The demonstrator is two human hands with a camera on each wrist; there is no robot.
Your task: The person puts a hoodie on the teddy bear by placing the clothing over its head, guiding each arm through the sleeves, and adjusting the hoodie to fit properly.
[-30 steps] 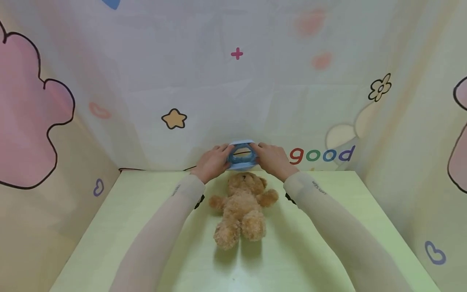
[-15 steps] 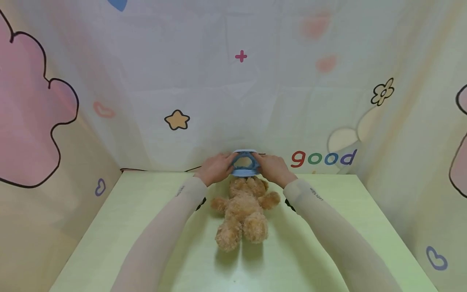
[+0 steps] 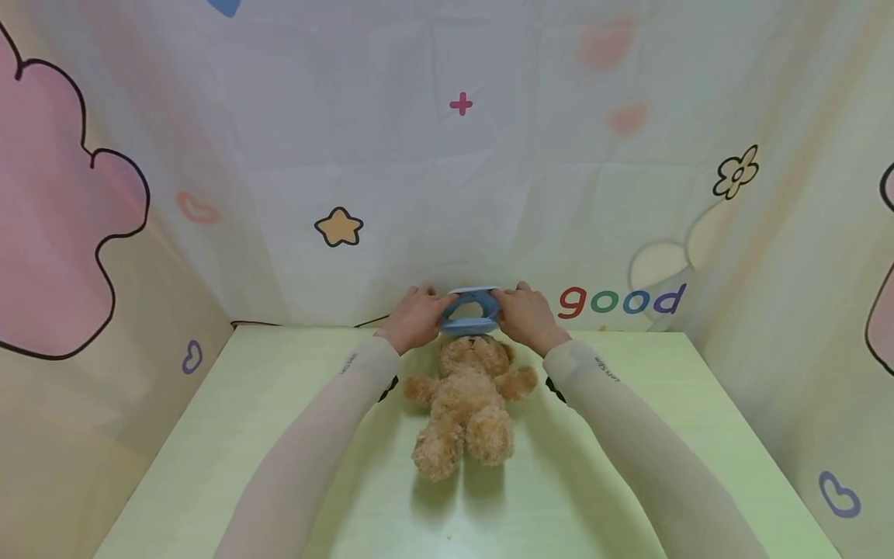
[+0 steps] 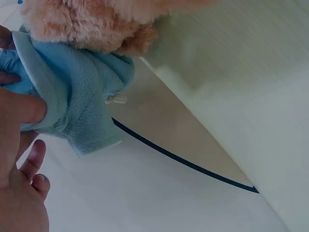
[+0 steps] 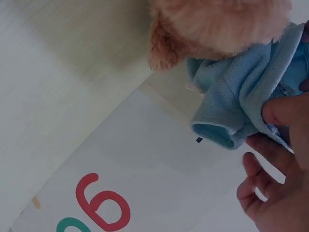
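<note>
A light-brown teddy bear lies on its back, feet toward me, arms spread. Just beyond its head a small light-blue fleece doll's top is stretched open into a ring, its near edge overlapping the top of the head in the head view. My left hand pinches the left side of the opening, and my right hand pinches the right side. Short sleeves of the top hang down in both wrist views, as with the fleece below the bear's fur. The thumbs lie inside the opening's edge.
The pale green table ends at a printed cloth backdrop close behind my hands. Side cloths rise at left and right. Coloured letters are printed on the backdrop to the right.
Both hands have brought the blue top slightly down toward the bear's head, and its near edge now meets the head in view. The bear lies in the same place.
</note>
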